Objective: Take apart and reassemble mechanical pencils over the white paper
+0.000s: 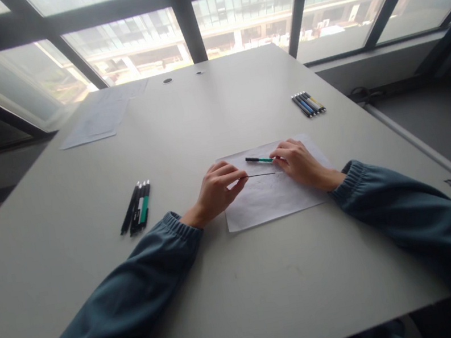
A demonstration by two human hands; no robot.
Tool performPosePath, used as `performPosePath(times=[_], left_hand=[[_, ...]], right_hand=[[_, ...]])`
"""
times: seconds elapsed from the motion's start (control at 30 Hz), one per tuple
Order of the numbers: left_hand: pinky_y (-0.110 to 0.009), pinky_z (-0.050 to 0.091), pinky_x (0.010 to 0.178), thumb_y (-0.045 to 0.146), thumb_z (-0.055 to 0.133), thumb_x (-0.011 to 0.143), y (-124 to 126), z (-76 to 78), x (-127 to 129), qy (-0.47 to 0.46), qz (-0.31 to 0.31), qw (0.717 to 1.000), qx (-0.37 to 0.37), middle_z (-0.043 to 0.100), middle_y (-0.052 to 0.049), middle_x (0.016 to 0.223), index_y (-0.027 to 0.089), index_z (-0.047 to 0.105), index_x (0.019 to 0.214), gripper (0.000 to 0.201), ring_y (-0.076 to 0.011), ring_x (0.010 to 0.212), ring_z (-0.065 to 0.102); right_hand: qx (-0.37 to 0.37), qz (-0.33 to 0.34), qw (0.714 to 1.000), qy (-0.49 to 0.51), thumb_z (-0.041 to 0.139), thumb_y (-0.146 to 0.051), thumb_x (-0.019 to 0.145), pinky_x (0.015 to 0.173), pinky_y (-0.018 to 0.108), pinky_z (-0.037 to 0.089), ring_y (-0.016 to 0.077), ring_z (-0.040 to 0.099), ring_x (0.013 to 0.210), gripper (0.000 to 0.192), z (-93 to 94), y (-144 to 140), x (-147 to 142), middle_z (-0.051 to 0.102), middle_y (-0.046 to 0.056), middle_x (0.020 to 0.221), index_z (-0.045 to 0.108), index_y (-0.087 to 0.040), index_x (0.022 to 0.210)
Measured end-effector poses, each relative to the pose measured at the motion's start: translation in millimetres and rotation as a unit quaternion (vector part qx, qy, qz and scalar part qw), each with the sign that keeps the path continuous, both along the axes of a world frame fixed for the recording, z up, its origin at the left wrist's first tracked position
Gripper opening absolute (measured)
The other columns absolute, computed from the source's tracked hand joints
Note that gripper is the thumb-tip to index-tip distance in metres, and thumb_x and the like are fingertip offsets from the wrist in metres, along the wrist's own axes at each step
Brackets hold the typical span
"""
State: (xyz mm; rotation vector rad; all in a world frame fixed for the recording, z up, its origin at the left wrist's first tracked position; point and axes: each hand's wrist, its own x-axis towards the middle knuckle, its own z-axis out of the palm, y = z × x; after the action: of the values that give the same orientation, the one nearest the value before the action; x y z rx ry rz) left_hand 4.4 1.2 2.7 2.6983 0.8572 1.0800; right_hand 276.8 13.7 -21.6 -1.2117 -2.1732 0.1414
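Right hand (pixel 300 163) pinches green-black pen (pixel 259 159) over white sheet (pixel 271 196), just past table centre. Left hand (pixel 216 188) is closed on a thin dark rod (pixel 261 174), prob. a refill. The slim rod could bend or slip; the paper may slide on the smooth matte table (pixel 227 284). Pen bundles at 9 (pixel 137 208) & 1 o'clock (pixel 308 103).
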Motion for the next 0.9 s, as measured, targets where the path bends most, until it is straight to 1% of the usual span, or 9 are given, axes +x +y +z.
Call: performPosePath(times=[0.1, 0.27, 0.43, 0.6, 0.67, 0.8, 0.9], left_hand=[[-0.035, 0.049, 0.081, 0.026, 0.062, 0.096, -0.6, 0.1, 0.2, -0.004, 0.002, 1.000, 0.001, 0.072, -0.002, 0.080, 0.023, 0.073, 0.089, 0.013, -0.0168, 0.079, 0.060], [-0.035, 0.051, 0.081, 0.028, 0.062, 0.096, -1.2, 1.1, 0.2, -0.024, 0.013, 1.000, -0.002, 0.073, -0.003, 0.081, 0.023, 0.074, 0.088, 0.015, -0.0171, 0.080, 0.061], [-0.035, 0.052, 0.078, 0.028, 0.064, 0.096, -1.1, 2.1, 0.3, -0.056, 0.019, 0.998, 0.000, 0.073, -0.003, 0.081, 0.022, 0.074, 0.088, 0.014, -0.0170, 0.078, 0.060], [-0.032, 0.051, 0.074, 0.024, 0.067, 0.093, -0.6, 4.1, -0.3, -0.092, 0.026, 0.995, 0.006, 0.072, -0.003, 0.080, 0.022, 0.074, 0.087, 0.009, -0.0165, 0.076, 0.058], [-0.032, 0.051, 0.074, 0.024, 0.068, 0.093, 1.4, 5.4, -2.1, -0.114, 0.051, 0.992, 0.012, 0.071, -0.003, 0.079, 0.021, 0.074, 0.086, 0.009, -0.0167, 0.076, 0.058], [-0.034, 0.050, 0.076, 0.027, 0.067, 0.094, 8.6, 7.9, -9.3, -0.141, 0.125, 0.982, 0.027, 0.070, -0.003, 0.077, 0.021, 0.074, 0.084, 0.013, -0.0177, 0.077, 0.059], [-0.034, 0.050, 0.075, 0.030, 0.067, 0.094, 13.1, 8.7, -14.3, -0.146, 0.149, 0.977, 0.035, 0.069, -0.003, 0.077, 0.021, 0.073, 0.083, 0.015, -0.0182, 0.077, 0.059]], right_hand=[[0.013, -0.001, 0.998, 0.061, 0.054, -0.018, 0.097, 0.086, 0.044, 0.048, 0.0271, 0.059, 0.093, 0.018, 2.8, -0.3, -0.7, 0.068, 0.010, 0.094, 0.072, -0.020, 0.099], [0.033, -0.010, 0.983, 0.181, 0.054, -0.021, 0.096, 0.080, 0.041, 0.051, 0.0238, 0.060, 0.086, 0.012, 5.0, 1.8, -1.1, 0.063, 0.007, 0.091, 0.066, -0.021, 0.097], [0.025, -0.033, 0.969, 0.243, 0.057, -0.026, 0.094, 0.077, 0.040, 0.054, 0.0225, 0.063, 0.084, 0.007, 4.6, 2.9, -2.4, 0.064, 0.005, 0.089, 0.062, -0.022, 0.096], [0.020, -0.042, 0.967, 0.250, 0.058, -0.028, 0.094, 0.079, 0.041, 0.054, 0.0228, 0.065, 0.084, 0.007, 5.1, 1.6, -3.1, 0.068, 0.005, 0.090, 0.061, -0.023, 0.096], [0.023, -0.041, 0.969, 0.242, 0.058, -0.026, 0.094, 0.079, 0.041, 0.053, 0.0232, 0.065, 0.085, 0.007, 4.2, 2.0, -2.1, 0.069, 0.006, 0.091, 0.062, -0.022, 0.096], [0.042, -0.049, 0.977, 0.203, 0.058, -0.021, 0.092, 0.080, 0.042, 0.051, 0.0249, 0.064, 0.086, 0.006, 1.1, 4.0, 0.9, 0.069, 0.007, 0.091, 0.063, -0.021, 0.095], [0.054, -0.059, 0.981, 0.175, 0.058, -0.018, 0.091, 0.080, 0.042, 0.049, 0.0259, 0.062, 0.087, 0.007, 0.8, 4.0, 2.0, 0.068, 0.008, 0.091, 0.064, -0.021, 0.093]])
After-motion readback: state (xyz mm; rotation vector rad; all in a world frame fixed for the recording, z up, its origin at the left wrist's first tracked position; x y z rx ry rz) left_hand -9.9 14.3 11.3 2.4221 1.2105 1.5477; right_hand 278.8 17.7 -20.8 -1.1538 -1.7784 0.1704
